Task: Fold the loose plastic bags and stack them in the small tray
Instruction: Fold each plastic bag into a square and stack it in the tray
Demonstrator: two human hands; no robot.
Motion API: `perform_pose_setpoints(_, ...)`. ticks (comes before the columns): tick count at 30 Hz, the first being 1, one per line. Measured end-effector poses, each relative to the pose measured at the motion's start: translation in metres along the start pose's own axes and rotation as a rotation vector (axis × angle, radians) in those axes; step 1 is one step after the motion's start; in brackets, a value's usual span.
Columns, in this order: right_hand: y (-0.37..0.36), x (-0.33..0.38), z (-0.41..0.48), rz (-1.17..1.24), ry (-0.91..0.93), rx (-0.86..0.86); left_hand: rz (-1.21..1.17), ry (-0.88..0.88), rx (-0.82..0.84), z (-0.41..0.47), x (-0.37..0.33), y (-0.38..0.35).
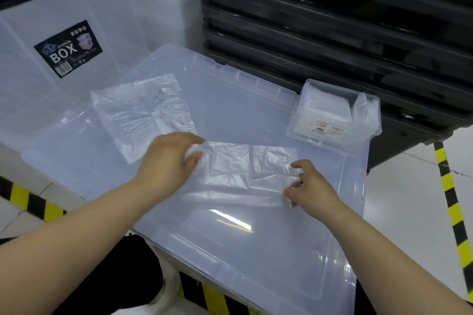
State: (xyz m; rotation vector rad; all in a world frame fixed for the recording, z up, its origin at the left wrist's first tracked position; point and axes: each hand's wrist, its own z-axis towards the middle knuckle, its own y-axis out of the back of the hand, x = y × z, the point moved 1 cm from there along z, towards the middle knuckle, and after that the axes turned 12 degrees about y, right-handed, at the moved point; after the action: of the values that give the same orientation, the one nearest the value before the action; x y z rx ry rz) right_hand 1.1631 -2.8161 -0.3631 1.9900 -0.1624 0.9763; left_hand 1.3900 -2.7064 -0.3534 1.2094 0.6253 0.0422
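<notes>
A thin clear plastic bag [243,169] lies flattened and partly folded on the translucent lid [230,250] in front of me. My left hand [170,158] pinches its left end between thumb and fingers. My right hand [311,185] pinches its right edge. A pile of loose clear bags [138,112] lies to the left, further back on the lid. The small clear tray [330,133] stands at the lid's far right corner, holding folded bags [325,103] with some crumpled plastic [366,110] on its right side.
The lid tops a large clear storage bin. A tall clear box with a black "BOX" label [67,48] stands at the left. Stacked black crates [332,20] rise behind. Yellow-black floor tape [453,207] runs along the right and lower left.
</notes>
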Motion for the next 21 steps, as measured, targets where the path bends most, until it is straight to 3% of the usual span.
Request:
perform_pose_setpoints(3,-0.001,0.000,-0.001,-0.062,0.013,-0.007,0.166,-0.289,0.063,-0.028,-0.024,-0.036)
perform_pose_setpoints(10,0.000,0.000,-0.005,0.079,-0.012,-0.125,0.357,-0.316,0.327,-0.039,-0.026,-0.068)
perform_pose_setpoints(15,0.002,-0.006,-0.008,-0.386,-0.008,-0.102,0.385,-0.346,0.372,-0.034,-0.025,-0.069)
perform_pose_setpoints(19,-0.008,-0.011,-0.005,-0.729,0.297,-0.487,0.385,-0.368,0.334,-0.030,-0.026,-0.070)
perform_pose_setpoints(21,-0.021,-0.009,-0.006,-0.713,0.471,-0.475,0.387,-0.385,0.337,-0.028,-0.028,-0.070)
